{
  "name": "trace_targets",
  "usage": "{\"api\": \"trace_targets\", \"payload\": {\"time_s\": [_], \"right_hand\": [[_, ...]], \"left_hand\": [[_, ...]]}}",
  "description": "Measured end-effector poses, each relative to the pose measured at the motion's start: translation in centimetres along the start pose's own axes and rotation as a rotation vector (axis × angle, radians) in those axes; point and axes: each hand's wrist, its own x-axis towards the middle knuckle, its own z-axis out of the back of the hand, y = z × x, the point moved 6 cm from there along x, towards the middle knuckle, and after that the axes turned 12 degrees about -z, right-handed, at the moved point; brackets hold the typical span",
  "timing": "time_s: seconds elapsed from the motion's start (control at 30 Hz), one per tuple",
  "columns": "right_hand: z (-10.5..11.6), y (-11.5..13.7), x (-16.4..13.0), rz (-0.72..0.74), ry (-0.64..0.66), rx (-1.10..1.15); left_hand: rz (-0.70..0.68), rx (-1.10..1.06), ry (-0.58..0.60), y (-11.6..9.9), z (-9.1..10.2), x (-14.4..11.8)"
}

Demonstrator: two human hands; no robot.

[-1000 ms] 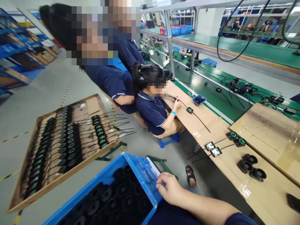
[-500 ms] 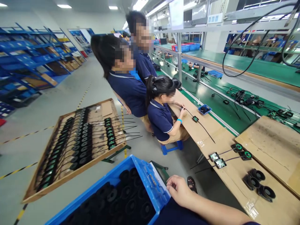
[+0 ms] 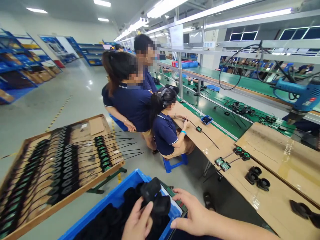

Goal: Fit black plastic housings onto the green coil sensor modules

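Note:
My left hand [image 3: 138,220] is closed on black plastic housings [image 3: 151,188], two of which show above its fingertips. They are held over the right end of a blue bin [image 3: 100,208] filled with similar black round parts. My right hand [image 3: 193,211] is open just right of the housings, thumb and fingers apart, with no visible contact with them. Parts of the held pieces are dark and blurred.
Left stands a wooden-edged tray [image 3: 82,200] with rows of wired parts. On the cardboard-covered bench [image 3: 240,180] lie circuit boards [image 3: 222,164] and black housings [image 3: 257,178]. A seated co-worker [image 3: 165,133] handles a cable; two people stand behind. A blue heat gun [image 3: 305,96] hangs right.
My left hand has come into view, holding black housings above the bin. My right hand has opened from its curled pose at the bin's edge. The view has shifted right.

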Motion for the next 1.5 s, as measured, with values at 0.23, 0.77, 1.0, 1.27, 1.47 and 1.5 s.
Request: {"api": "trace_targets", "payload": {"time_s": [0.23,0.77,1.0,1.27,1.47,1.5], "right_hand": [[8.7,-5.8,-5.6,-0.044,-0.363,0.001],[34.9,-24.0,-24.7,-0.516,-0.919,0.326],[36.1,-29.1,-31.6,-0.550,-1.093,0.738],[39.3,-30.9,-36.1,-0.471,-1.063,0.916],[40.0,-33.6,-38.2,-0.546,-0.992,1.168],[40.0,-34.0,-38.4,-0.567,-0.997,1.177]], "left_hand": [[0.058,-0.127,0.254,4.2,-16.3,-1.6],[0.522,-0.058,0.853,13.1,-50.0,-7.9],[0.643,0.080,1.268,14.9,-57.6,-12.1],[0.729,0.202,1.491,17.7,-65.0,-14.9],[0.775,0.284,1.546,19.2,-68.4,-15.6],[0.790,0.292,1.554,19.5,-68.7,-15.7]]}}
